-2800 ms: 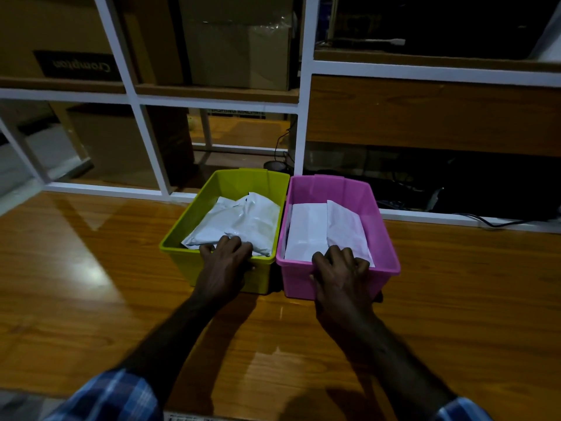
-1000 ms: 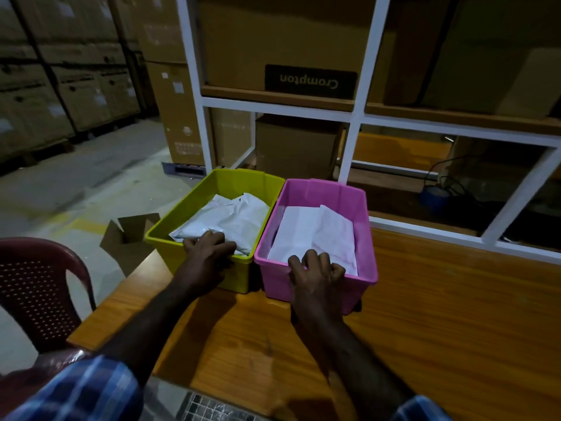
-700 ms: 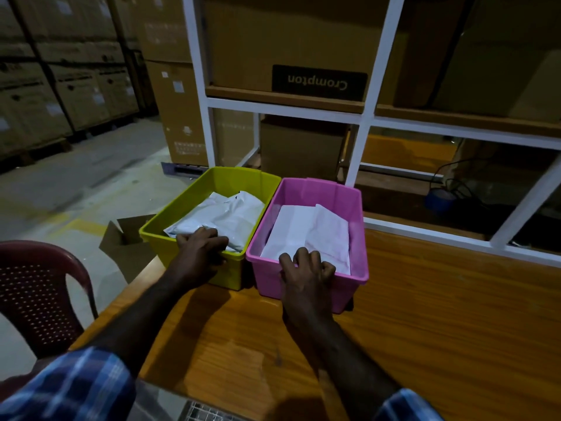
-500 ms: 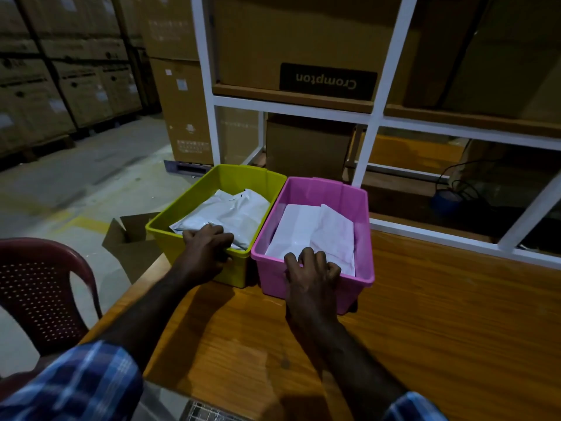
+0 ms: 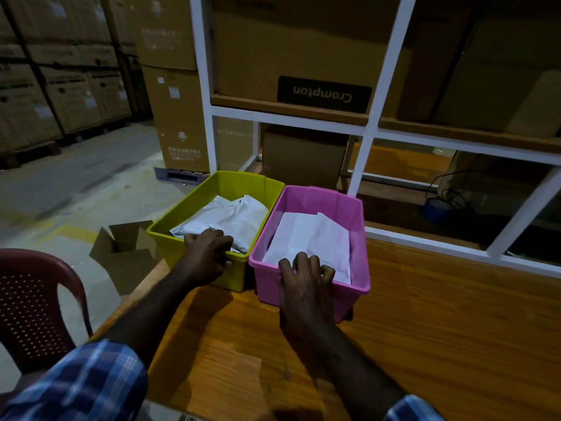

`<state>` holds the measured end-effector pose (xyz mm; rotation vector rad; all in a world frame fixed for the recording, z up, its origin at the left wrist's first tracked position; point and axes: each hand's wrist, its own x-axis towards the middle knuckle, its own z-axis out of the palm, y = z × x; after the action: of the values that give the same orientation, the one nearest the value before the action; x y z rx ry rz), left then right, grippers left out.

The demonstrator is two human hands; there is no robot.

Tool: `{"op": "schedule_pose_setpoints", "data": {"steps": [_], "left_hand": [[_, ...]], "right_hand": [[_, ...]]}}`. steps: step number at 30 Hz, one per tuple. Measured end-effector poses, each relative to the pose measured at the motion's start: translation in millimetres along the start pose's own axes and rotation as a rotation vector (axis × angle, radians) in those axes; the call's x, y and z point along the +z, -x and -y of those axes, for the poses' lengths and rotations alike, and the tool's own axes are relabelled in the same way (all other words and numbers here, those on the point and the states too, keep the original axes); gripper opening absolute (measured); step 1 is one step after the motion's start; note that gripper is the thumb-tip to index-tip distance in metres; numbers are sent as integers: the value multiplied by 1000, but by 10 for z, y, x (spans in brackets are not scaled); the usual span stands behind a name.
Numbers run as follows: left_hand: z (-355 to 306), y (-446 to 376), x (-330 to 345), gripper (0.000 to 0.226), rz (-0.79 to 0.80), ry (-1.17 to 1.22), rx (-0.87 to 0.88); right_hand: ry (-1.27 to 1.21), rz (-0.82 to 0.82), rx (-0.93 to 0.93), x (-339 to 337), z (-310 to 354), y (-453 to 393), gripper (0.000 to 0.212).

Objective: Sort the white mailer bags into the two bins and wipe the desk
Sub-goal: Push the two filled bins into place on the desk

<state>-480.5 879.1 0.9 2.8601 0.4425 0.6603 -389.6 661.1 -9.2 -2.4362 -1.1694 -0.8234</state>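
Bins side by side at the desk's (image 5: 425, 329) left corner: I see my left hand (image 5: 206, 256) curled over the near rim of the yellow-green bin (image 5: 194, 217), gripping it, and my right hand (image 5: 306, 281) hooked over the near rim of the pink bin (image 5: 358, 226), gripping that. White mailer bags (image 5: 230, 220) lie inside the yellow-green one, flat white mailers (image 5: 309, 238) inside the pink; the bins touch or nearly touch

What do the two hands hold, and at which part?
Left hand grips the green bin by its near rim; right hand grips the pink bin by its near rim.
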Motion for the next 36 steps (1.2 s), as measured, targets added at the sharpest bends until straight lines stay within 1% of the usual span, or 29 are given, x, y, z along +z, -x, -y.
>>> {"op": "schedule_pose_setpoints", "data": {"steps": [8, 14, 17, 20, 23, 27, 32, 36], "left_hand": [[-2, -63, -18, 44, 25, 3, -56], [-28, -39, -17, 46, -6, -12, -48], [-16, -10, -12, 37, -16, -47, -30], [-26, 16, -2, 30, -34, -61, -13], [-65, 65, 9, 29, -53, -69, -8], [-60, 122, 22, 26, -54, -77, -6], [-40, 47, 8, 25, -41, -59, -34], [-25, -4, 3, 23, -21, -42, -47]], "right_hand": [[-26, 38, 9, 33, 24, -35, 50], [-38, 55, 29, 37, 39, -36, 50], [-39, 62, 16, 51, 31, -26, 53], [-33, 50, -3, 53, 2, -2, 51], [-44, 27, -26, 46, -44, 35, 52], [-60, 15, -42, 30, -62, 70, 48], [-76, 57, -31, 43, -57, 2, 45], [-87, 80, -17, 47, -29, -18, 53]]}}
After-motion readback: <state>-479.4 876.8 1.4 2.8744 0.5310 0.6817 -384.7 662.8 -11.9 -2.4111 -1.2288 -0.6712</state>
